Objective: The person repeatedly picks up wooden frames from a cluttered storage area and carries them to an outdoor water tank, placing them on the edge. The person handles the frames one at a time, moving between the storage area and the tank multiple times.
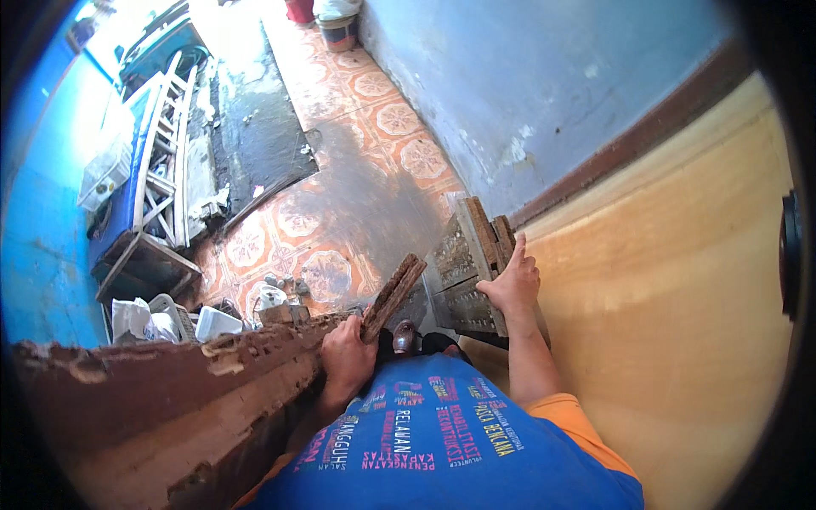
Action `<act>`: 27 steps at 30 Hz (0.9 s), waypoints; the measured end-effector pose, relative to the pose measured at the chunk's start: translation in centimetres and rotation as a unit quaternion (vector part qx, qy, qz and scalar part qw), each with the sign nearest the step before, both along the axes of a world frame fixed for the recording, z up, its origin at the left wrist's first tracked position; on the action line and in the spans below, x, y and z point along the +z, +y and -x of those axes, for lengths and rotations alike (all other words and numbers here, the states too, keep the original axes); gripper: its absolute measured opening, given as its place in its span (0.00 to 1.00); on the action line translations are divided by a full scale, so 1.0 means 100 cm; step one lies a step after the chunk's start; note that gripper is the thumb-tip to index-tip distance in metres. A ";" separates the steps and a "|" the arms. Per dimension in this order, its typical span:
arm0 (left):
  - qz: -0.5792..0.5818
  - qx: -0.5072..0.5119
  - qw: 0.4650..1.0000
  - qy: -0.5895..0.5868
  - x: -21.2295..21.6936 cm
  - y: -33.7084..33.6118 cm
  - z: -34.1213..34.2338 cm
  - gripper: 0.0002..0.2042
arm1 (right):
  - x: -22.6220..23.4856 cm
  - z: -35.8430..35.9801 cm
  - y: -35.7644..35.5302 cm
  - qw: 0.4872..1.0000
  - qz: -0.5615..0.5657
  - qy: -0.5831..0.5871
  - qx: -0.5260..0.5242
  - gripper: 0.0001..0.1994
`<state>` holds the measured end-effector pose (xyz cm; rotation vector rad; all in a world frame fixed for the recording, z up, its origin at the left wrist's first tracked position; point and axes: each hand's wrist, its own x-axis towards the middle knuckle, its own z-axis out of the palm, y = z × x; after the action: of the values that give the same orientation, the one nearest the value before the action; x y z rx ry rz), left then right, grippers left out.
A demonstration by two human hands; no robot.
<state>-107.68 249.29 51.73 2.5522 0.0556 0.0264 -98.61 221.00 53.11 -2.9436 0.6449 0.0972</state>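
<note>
Beside the blue wall [544, 93], where the patterned tile floor [374, 136] ran narrow, we stood between a worn, chipped wooden beam [170, 399] on our left and a broad pale wooden panel [680, 280] on our right. Our left hand [347, 357] was closed around the lower end of a splintered piece of wood [393, 297], which slanted up and away from us, probably because we held it by one end only. Our right hand [512, 285] lay on the edge of a carved wooden panel [466, 268], fingers curled over it and the forefinger stretched upward along the frame; the panel stood tilted on the floor against the pale board, so the hand seemed to steady it there. Farther off, a wooden ladder [166, 144] lay by the left wall, near white plastic containers [191, 321] and buckets [338, 30] at the far end.
</note>
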 end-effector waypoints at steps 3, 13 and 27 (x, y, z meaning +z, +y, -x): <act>0.019 0.030 0.999 0.009 -0.002 -0.005 -0.009 0.11 | 0.008 -0.037 -0.009 1.000 0.000 -0.016 0.023 0.57; 0.024 0.172 0.984 0.046 -0.003 -0.029 -0.072 0.09 | -0.008 -0.171 -0.044 0.995 -0.041 -0.042 0.084 0.58; -0.011 0.369 0.926 0.076 0.032 -0.030 -0.240 0.15 | -0.019 -0.351 -0.073 0.986 -0.076 -0.003 0.145 0.58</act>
<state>-83.70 246.29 54.93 2.3986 1.0704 0.1195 -63.53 213.68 51.21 -2.8657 0.1926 0.1565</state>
